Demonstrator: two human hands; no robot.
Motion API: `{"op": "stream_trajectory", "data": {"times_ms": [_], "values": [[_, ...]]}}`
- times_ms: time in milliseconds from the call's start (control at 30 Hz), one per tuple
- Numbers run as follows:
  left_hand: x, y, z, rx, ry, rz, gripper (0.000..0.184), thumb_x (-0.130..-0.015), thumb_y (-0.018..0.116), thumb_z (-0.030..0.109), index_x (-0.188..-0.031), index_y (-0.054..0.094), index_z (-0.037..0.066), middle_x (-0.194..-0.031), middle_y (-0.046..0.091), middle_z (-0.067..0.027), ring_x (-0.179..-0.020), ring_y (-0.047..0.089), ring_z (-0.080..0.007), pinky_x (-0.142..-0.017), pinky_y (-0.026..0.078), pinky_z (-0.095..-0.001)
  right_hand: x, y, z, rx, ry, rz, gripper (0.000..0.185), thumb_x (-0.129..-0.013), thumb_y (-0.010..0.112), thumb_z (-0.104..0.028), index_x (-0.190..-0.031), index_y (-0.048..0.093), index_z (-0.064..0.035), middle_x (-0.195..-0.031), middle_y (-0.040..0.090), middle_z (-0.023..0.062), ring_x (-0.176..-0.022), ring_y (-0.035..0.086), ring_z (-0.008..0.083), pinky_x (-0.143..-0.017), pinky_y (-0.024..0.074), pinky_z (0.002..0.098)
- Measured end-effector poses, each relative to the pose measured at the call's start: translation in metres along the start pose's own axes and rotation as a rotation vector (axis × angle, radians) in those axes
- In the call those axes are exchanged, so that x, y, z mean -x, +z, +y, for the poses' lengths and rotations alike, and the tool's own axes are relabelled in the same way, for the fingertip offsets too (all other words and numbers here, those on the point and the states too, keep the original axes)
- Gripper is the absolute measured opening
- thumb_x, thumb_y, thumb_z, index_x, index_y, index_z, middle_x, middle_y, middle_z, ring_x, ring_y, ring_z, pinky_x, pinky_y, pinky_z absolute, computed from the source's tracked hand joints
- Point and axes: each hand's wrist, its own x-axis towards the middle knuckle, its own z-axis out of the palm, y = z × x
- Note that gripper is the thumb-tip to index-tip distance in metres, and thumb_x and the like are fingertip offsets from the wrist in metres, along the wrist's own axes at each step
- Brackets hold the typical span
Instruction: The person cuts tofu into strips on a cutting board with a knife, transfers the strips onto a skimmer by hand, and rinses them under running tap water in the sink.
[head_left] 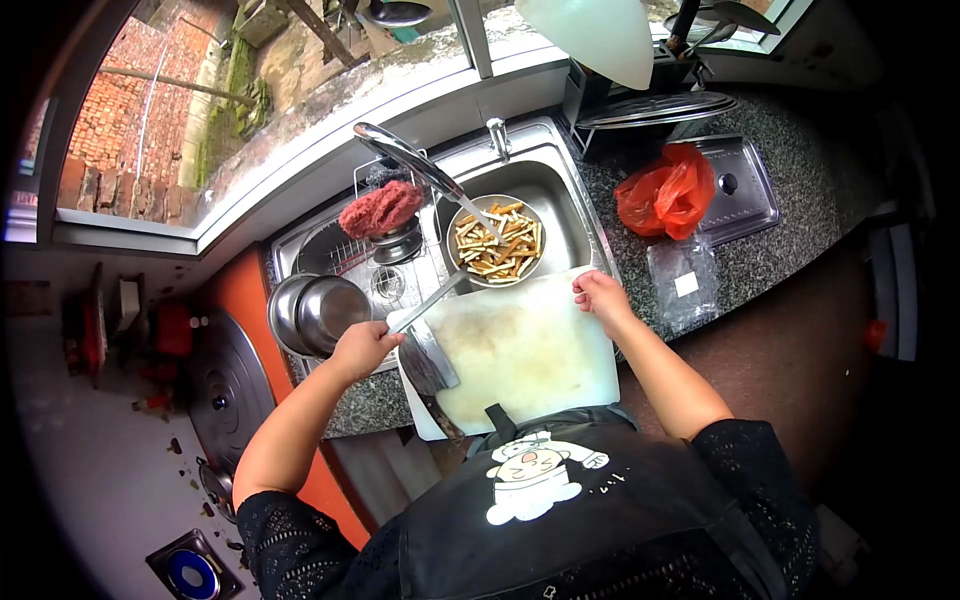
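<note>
My left hand [362, 350] is closed round the metal handle of a long-handled strainer [447, 235]. Brown-and-white cut strips [500, 243] fill its round bowl, which sits over the sink under the curved faucet [410, 155]. What looks like a stream of water falls onto the strips. Above the right far corner of the white cutting board [530, 350], my right hand [600, 297] has its fingers curled in, with nothing visible in them. A wide-bladed cleaver [425, 360] lies along the board's left side, its dark handle toward me.
Steel bowls [333, 315] stand left of the sink [570, 190]. A reddish cloth [382, 209] rests near the wire rack. On the right counter are a red plastic bag [668, 192], a metal lid [745, 190] and a clear bag [684, 285]. A dish rack [650, 108] stands behind.
</note>
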Motion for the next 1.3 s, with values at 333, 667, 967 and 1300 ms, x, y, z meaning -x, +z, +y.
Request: {"op": "stream_trajectory", "data": {"times_ms": [333,667,967,1300], "values": [[0.018,-0.003,0.019,-0.054,0.036,0.060,0.042,-0.092,0.064,0.043,-0.090,0.069,0.002,-0.079,0.067,-0.0230,-0.079,0.065,-0.0417,-0.071,0.049,-0.0487,-0.002,0.075,-0.080,1.251,-0.830,0.081,0.018,-0.082,0.071,-0.031,-0.098,0.077,-0.0262,-0.157,0.032,0.0098,-0.151,0.009,0.0385,-0.117,0.0102,0.0605],[0.032,0.008,0.011,-0.062,-0.010,0.142,0.042,-0.091,0.065,0.044,-0.083,0.066,0.003,-0.078,0.067,-0.0206,-0.079,0.065,-0.0413,-0.071,0.049,-0.0495,-0.049,0.081,-0.091,1.120,-0.813,0.083,0.016,-0.087,0.066,-0.028,-0.098,0.078,-0.0276,-0.158,0.035,0.0092,-0.152,0.014,0.0374,-0.118,0.0077,0.0585],[0.028,0.023,0.007,-0.005,-0.021,0.160,0.041,-0.091,0.065,0.044,-0.088,0.069,0.004,-0.078,0.067,-0.0206,-0.078,0.066,-0.0406,-0.070,0.049,-0.0504,-0.051,0.035,-0.057,0.791,-0.825,0.314,0.013,-0.089,0.063,-0.021,-0.093,0.070,-0.0111,-0.121,0.062,0.0074,-0.118,0.056,0.0259,-0.104,0.0338,0.0454],[0.027,0.021,0.008,0.087,-0.064,0.150,0.041,-0.091,0.066,0.042,-0.091,0.069,0.001,-0.079,0.066,-0.0228,-0.078,0.065,-0.0404,-0.071,0.049,-0.0472,-0.035,0.013,-0.045,0.856,-0.739,0.290,0.010,-0.089,0.064,-0.019,-0.091,0.070,-0.0114,-0.112,0.066,0.0058,-0.114,0.058,0.0252,-0.101,0.0376,0.0437]]}}
